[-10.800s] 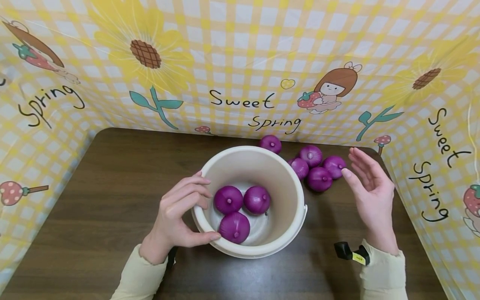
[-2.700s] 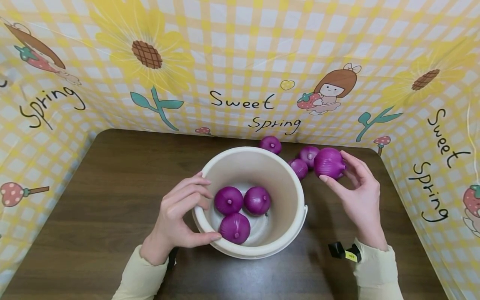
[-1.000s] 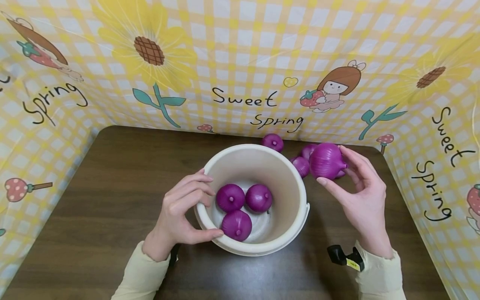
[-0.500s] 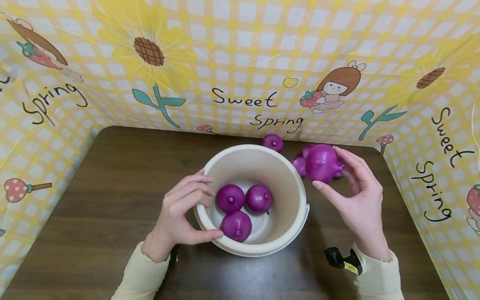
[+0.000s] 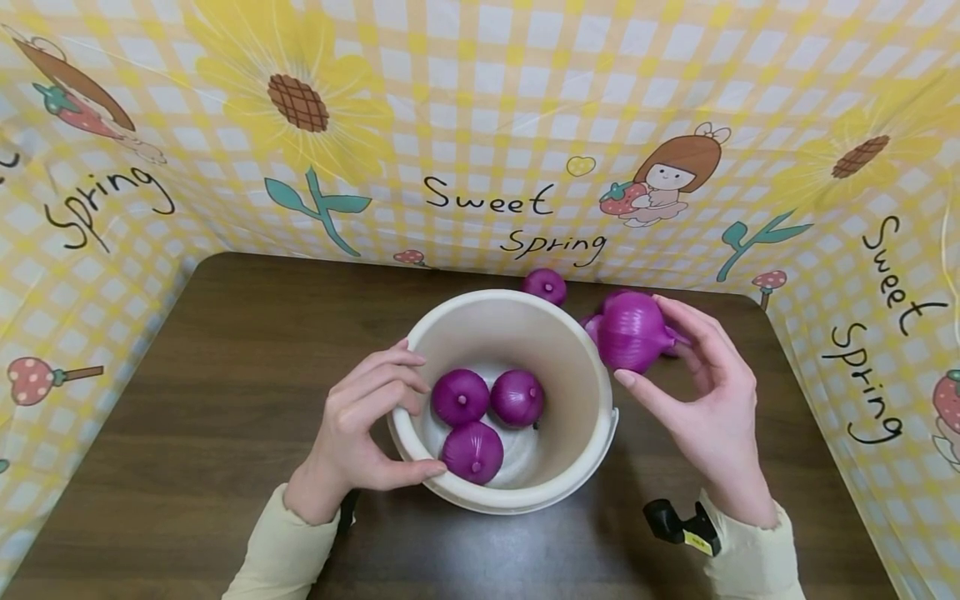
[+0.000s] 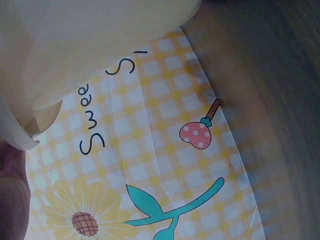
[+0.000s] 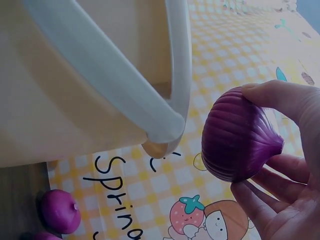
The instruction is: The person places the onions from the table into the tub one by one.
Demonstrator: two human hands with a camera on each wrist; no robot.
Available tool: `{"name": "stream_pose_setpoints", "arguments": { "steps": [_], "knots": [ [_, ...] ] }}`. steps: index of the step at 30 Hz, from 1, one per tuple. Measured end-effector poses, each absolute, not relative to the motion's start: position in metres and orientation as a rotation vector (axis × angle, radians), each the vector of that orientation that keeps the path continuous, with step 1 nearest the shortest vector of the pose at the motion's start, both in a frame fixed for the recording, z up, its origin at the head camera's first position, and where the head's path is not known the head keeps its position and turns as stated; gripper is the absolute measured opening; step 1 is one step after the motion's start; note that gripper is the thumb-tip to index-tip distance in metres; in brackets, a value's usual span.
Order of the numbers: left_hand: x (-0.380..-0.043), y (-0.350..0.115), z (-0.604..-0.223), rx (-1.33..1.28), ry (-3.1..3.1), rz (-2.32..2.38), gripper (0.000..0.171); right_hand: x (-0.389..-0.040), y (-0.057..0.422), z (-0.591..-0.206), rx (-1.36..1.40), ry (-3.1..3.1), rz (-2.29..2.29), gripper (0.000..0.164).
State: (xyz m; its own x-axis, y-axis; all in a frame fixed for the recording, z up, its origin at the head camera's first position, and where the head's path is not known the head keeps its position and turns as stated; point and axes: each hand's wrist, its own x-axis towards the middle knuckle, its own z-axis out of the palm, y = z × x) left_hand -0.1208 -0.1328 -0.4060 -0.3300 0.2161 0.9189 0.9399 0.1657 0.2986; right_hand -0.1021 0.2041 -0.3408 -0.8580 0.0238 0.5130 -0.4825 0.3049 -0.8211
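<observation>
A pale plastic bucket point(image 5: 517, 500) stands on the table with three purple onions point(image 5: 474, 452) lying on its bottom. My left hand point(image 5: 363, 421) grips the bucket's left rim, thumb on the near side and fingertips over the edge. Just right of the opposite rim, my right hand point(image 5: 705, 408) holds another onion point(image 5: 632, 331) between thumb and fingers, its stem end toward the palm. In the right wrist view, this onion point(image 7: 240, 137) is raised level with the rim, beside the white bucket handle point(image 7: 110, 75).
Behind the held onion, more onions lie on the brown table point(image 5: 225, 350), mostly covered in the head view. One single onion point(image 5: 545, 287) sits at the back edge behind the bucket. Yellow checked cloth point(image 5: 480, 100) walls in the back and both sides.
Earlier the right hand was empty beside the loose onions. It has since picked one up and carried it left toward the bucket's rim. The left hand keeps its grip.
</observation>
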Motion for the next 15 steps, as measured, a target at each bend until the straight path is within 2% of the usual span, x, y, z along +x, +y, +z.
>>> {"name": "stream_pose_setpoints", "arguments": {
  "steps": [7,15],
  "knots": [
    [-0.121,-0.132,-0.404,-1.117,-1.689,-1.22,0.051,-0.093,0.189,-0.323,0.427,-2.175,1.554,0.074],
    [-0.122,-0.134,-0.408,-1.114,-1.698,-1.218,0.051,-0.092,0.185,-0.322,0.468,-2.176,1.572,0.076]
  ]
}}
